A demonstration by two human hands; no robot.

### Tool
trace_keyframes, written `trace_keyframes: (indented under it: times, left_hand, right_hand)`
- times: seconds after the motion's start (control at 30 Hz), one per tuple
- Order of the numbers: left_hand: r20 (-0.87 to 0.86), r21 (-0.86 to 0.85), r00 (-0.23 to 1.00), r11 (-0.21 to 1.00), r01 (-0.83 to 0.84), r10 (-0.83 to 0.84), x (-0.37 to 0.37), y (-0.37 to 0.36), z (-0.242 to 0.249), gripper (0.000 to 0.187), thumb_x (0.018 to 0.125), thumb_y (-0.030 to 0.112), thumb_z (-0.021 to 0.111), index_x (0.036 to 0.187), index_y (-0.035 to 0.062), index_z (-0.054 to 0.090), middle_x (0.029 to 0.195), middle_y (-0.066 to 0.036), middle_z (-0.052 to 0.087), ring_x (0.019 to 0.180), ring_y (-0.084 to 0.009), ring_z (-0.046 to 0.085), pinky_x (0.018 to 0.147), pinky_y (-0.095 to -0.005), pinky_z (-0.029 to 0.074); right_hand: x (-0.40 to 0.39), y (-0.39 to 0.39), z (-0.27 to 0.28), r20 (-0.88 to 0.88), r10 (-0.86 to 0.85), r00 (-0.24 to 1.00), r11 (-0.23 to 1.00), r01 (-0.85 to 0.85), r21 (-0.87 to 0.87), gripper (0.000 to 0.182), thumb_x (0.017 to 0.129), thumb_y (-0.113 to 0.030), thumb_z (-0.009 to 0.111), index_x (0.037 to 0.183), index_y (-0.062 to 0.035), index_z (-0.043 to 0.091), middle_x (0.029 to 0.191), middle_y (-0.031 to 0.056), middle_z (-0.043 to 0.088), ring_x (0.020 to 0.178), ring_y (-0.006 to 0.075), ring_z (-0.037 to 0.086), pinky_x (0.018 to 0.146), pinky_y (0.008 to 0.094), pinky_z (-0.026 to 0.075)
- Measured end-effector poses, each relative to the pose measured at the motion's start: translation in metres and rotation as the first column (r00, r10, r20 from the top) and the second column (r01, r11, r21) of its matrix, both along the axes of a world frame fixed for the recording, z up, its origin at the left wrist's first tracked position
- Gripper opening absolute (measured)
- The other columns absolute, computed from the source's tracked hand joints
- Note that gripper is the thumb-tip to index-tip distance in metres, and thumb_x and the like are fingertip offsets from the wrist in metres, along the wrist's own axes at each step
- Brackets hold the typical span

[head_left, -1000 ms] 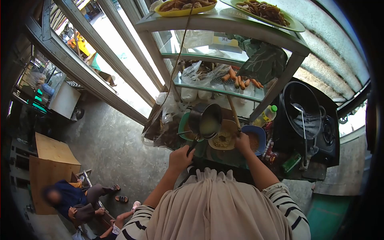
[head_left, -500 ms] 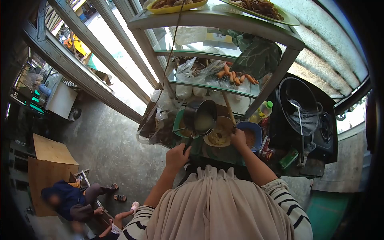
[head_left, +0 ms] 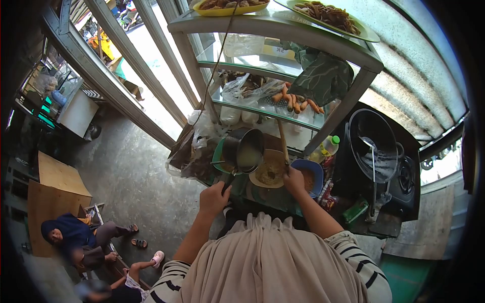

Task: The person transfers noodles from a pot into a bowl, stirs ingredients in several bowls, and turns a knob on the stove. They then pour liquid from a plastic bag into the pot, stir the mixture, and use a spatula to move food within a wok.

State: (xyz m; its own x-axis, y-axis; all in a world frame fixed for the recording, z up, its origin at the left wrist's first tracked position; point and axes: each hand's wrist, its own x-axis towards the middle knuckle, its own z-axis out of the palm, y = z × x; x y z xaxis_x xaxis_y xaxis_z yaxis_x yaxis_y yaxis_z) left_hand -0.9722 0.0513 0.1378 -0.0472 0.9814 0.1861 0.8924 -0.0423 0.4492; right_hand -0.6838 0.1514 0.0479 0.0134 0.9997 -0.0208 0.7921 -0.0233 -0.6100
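My left hand (head_left: 214, 200) is closed around the dark handle of a saucepan (head_left: 233, 146). The saucepan is tilted, its mouth facing right, with pale liquid inside. Just right of it is a cream bowl (head_left: 279, 185) holding a yellowish mixture (head_left: 269, 173). At that bowl's right edge my right hand (head_left: 294, 180) is closed on the near end of a long wooden stick (head_left: 283, 142), whose far end points toward the cabinet. A green bowl (head_left: 218, 155) is partly hidden behind the saucepan. Beside my right hand lies a blue bowl (head_left: 317, 177) with orange-brown contents.
Ahead is a glass cabinet (head_left: 283, 68) with carrots (head_left: 298, 101) and plastic bags. A bottle with a green cap (head_left: 325, 149) stands right of the bowls. Farther right, a large pan (head_left: 373, 146) sits on a stove (head_left: 405, 174). People (head_left: 76, 235) sit at lower left.
The camera view has shifted a little. The saucepan stays tilted beside the cream bowl, and the wooden stick stands slightly more upright in the view. Both hands keep their grip.
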Motion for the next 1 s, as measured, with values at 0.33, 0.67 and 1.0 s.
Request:
trace_keyframes:
  times: [0.33,0.67,1.0]
  left_hand:
    - [0.021,0.018,0.998,0.998,-0.054,0.053,0.009,-0.011,0.009,0.029,0.084,0.03,0.061,0.072,0.0046,0.052,0.063,-0.016,0.057,0.062,-0.0376,0.058,0.053,-0.0453,0.044]
    - [0.001,0.031,0.999,0.998,-0.046,0.046,0.016,-0.017,0.008,0.029,0.083,0.03,0.061,0.071,0.0055,0.052,0.063,-0.015,0.058,0.062,-0.036,0.059,0.053,-0.045,0.045]
    - [-0.017,0.035,1.0,0.999,-0.018,0.018,0.016,-0.018,0.016,0.03,0.083,0.03,0.062,0.071,0.0052,0.052,0.062,-0.015,0.058,0.062,-0.0353,0.06,0.054,-0.0445,0.046]
  right_hand:
    - [-0.001,0.0,0.0,-0.195,-0.061,0.979,0.995,0.045,-0.084,0.025,0.084,-0.024,0.054,0.098,-0.0078,0.066,0.084,0.0199,0.065,0.084,0.037,0.062,0.074,0.0436,0.047]
    - [0.005,0.019,-0.021,-0.285,-0.157,0.946,0.988,0.153,-0.036,0.032,0.082,-0.026,0.057,0.101,-0.0019,0.064,0.086,0.0207,0.066,0.086,0.0362,0.063,0.077,0.041,0.048]
    - [0.003,0.022,-0.02,-0.253,-0.152,0.955,0.988,0.147,-0.039,0.026,0.082,-0.018,0.055,0.099,-0.0007,0.065,0.079,0.0196,0.066,0.076,0.0314,0.066,0.068,0.04,0.049]
